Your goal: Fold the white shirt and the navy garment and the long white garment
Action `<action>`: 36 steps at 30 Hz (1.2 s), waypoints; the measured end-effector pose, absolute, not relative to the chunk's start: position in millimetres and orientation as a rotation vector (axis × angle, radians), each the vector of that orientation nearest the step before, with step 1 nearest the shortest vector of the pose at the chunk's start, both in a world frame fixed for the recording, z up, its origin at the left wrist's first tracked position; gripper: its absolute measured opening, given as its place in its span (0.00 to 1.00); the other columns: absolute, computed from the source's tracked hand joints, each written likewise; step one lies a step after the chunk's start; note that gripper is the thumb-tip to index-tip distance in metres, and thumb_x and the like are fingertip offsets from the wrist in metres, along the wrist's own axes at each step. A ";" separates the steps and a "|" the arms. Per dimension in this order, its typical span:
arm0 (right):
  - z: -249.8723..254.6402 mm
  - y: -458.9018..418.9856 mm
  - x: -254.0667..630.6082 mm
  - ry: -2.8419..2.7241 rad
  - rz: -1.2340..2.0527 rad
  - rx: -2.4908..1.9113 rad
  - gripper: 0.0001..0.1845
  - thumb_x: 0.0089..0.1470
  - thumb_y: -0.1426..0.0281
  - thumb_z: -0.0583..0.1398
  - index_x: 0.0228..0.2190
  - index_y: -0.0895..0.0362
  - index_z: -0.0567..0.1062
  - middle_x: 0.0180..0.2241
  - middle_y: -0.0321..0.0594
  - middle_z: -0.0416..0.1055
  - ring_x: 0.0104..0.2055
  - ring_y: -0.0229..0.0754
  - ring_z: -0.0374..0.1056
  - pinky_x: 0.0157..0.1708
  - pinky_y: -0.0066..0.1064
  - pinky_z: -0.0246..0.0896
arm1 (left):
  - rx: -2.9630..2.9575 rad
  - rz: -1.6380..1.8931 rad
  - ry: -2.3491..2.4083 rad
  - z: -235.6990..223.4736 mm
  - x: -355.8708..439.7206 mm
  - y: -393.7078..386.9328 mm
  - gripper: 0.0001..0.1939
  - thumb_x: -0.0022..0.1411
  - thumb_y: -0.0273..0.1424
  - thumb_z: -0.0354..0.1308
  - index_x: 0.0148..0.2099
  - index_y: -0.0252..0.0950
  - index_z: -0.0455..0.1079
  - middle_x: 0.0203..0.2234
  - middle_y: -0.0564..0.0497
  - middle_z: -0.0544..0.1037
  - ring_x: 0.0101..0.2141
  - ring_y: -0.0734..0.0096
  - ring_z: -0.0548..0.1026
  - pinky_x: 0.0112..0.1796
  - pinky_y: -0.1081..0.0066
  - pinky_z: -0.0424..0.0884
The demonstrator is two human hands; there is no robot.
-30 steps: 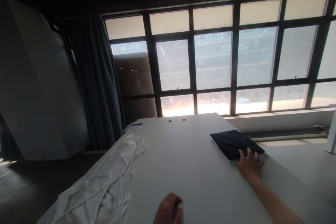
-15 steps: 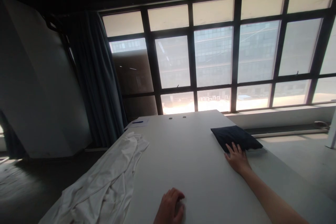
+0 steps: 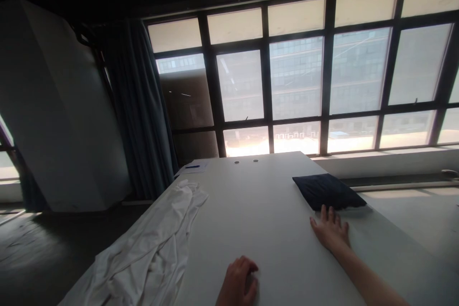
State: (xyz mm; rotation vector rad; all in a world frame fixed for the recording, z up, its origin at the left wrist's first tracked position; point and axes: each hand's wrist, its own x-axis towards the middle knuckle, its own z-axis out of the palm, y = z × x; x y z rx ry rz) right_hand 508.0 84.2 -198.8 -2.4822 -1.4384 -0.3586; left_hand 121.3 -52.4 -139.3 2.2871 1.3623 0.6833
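Basically, a white table (image 3: 247, 220) stretches from near to far. Crumpled white cloth (image 3: 150, 248) covers its left side; a folded dark cloth (image 3: 328, 192) lies flat at right. The right hand (image 3: 330, 232) is open, fingers spread at that bundle's near edge. Near centre, the left hand (image 3: 237, 279) curls loosely, thumb apart from fingers. Far left lies a blue pen (image 3: 192, 167).
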 end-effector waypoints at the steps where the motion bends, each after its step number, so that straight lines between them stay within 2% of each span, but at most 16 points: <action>1: -201.2 75.9 498.3 -1.500 -0.348 -2.448 0.46 0.60 0.51 0.48 0.70 0.68 0.51 0.71 0.60 0.43 0.70 0.66 0.47 0.66 0.60 0.35 | 2.288 0.679 1.373 -138.6 121.8 -52.1 0.12 0.58 0.26 0.56 0.45 0.38 0.72 0.41 0.46 0.78 0.44 0.60 0.74 0.49 0.60 0.67; 4: -205.8 46.9 463.5 -1.715 -0.263 -2.298 0.43 0.60 0.54 0.48 0.69 0.65 0.54 0.72 0.55 0.44 0.71 0.66 0.44 0.67 0.63 0.32 | 2.282 0.678 1.389 -139.2 122.5 -51.5 0.11 0.58 0.27 0.56 0.44 0.38 0.72 0.42 0.45 0.78 0.44 0.59 0.74 0.50 0.59 0.68; 7: -204.5 18.8 424.8 -1.907 -0.123 -2.092 0.38 0.60 0.54 0.49 0.66 0.59 0.63 0.70 0.51 0.50 0.72 0.66 0.43 0.67 0.65 0.27 | 2.242 0.723 1.381 -141.4 123.3 -52.5 0.10 0.59 0.28 0.56 0.44 0.38 0.72 0.40 0.44 0.79 0.43 0.59 0.76 0.48 0.60 0.70; 10: -198.6 -0.4 394.8 -2.008 0.016 -1.912 0.36 0.61 0.52 0.51 0.65 0.57 0.66 0.69 0.50 0.52 0.72 0.62 0.44 0.69 0.63 0.29 | 2.185 0.794 1.360 -137.3 117.5 -52.7 0.11 0.61 0.29 0.55 0.47 0.39 0.71 0.41 0.45 0.80 0.42 0.62 0.77 0.46 0.64 0.72; 13: -191.7 -8.8 382.4 -2.045 0.096 -1.844 0.36 0.62 0.52 0.52 0.65 0.57 0.66 0.69 0.50 0.51 0.72 0.61 0.45 0.69 0.61 0.32 | 2.268 0.745 1.432 -118.6 89.3 -45.0 0.16 0.62 0.32 0.56 0.53 0.43 0.71 0.47 0.47 0.80 0.48 0.61 0.77 0.52 0.64 0.71; 15: -188.0 -10.2 382.0 -2.050 0.124 -1.828 0.35 0.62 0.54 0.52 0.65 0.57 0.66 0.69 0.50 0.52 0.72 0.61 0.45 0.69 0.62 0.33 | 2.343 0.698 1.631 -98.7 53.1 -33.4 0.18 0.63 0.35 0.56 0.56 0.44 0.71 0.52 0.47 0.78 0.54 0.58 0.74 0.57 0.60 0.67; 17: -185.7 -10.3 383.7 -2.062 0.135 -1.815 0.34 0.61 0.55 0.52 0.64 0.56 0.66 0.69 0.49 0.53 0.72 0.60 0.45 0.69 0.62 0.33 | 2.393 0.587 1.868 -77.6 5.2 -19.0 0.18 0.66 0.35 0.53 0.56 0.42 0.71 0.53 0.47 0.77 0.55 0.59 0.74 0.57 0.60 0.67; 20: -184.4 -10.1 384.3 -2.080 0.128 -1.824 0.34 0.61 0.57 0.52 0.65 0.57 0.66 0.69 0.50 0.52 0.72 0.60 0.45 0.69 0.62 0.32 | 2.401 0.328 2.416 -55.4 -73.8 -1.3 0.20 0.67 0.32 0.49 0.59 0.38 0.70 0.56 0.43 0.74 0.54 0.54 0.73 0.52 0.59 0.69; 23: -184.3 -10.2 382.5 -2.080 0.117 -1.817 0.34 0.61 0.57 0.52 0.64 0.58 0.66 0.69 0.51 0.53 0.72 0.61 0.45 0.69 0.63 0.32 | 2.144 0.116 2.835 -51.7 -136.7 5.7 0.26 0.65 0.34 0.54 0.64 0.35 0.65 0.62 0.38 0.67 0.55 0.45 0.71 0.50 0.56 0.69; 25: -184.2 -10.1 381.4 -2.071 0.113 -1.811 0.34 0.60 0.57 0.53 0.64 0.57 0.67 0.69 0.51 0.54 0.72 0.61 0.46 0.69 0.63 0.32 | 1.965 0.057 2.794 -55.9 -160.5 7.0 0.24 0.66 0.35 0.53 0.62 0.36 0.67 0.58 0.39 0.72 0.52 0.48 0.75 0.47 0.59 0.69; 28: -183.9 -9.9 381.0 -2.065 0.118 -1.817 0.34 0.60 0.57 0.53 0.63 0.57 0.67 0.68 0.51 0.54 0.72 0.62 0.46 0.69 0.63 0.33 | 1.873 0.060 2.703 -60.2 -171.4 10.6 0.19 0.71 0.32 0.44 0.55 0.33 0.71 0.50 0.40 0.78 0.47 0.54 0.78 0.46 0.63 0.68; 32: -183.7 -9.7 381.0 -2.056 0.109 -1.804 0.33 0.60 0.58 0.53 0.63 0.58 0.68 0.68 0.51 0.55 0.71 0.62 0.47 0.68 0.64 0.34 | 1.930 0.114 2.711 -45.5 -161.5 19.2 0.21 0.73 0.27 0.36 0.49 0.30 0.71 0.44 0.39 0.80 0.45 0.59 0.79 0.44 0.67 0.66; 36: -181.7 -10.0 381.0 -2.054 0.121 -1.814 0.33 0.60 0.58 0.53 0.63 0.58 0.68 0.68 0.51 0.56 0.71 0.62 0.48 0.68 0.64 0.34 | 2.059 0.375 2.744 -6.6 -122.6 20.8 0.24 0.77 0.39 0.32 0.48 0.36 0.68 0.37 0.44 0.81 0.38 0.59 0.80 0.34 0.69 0.63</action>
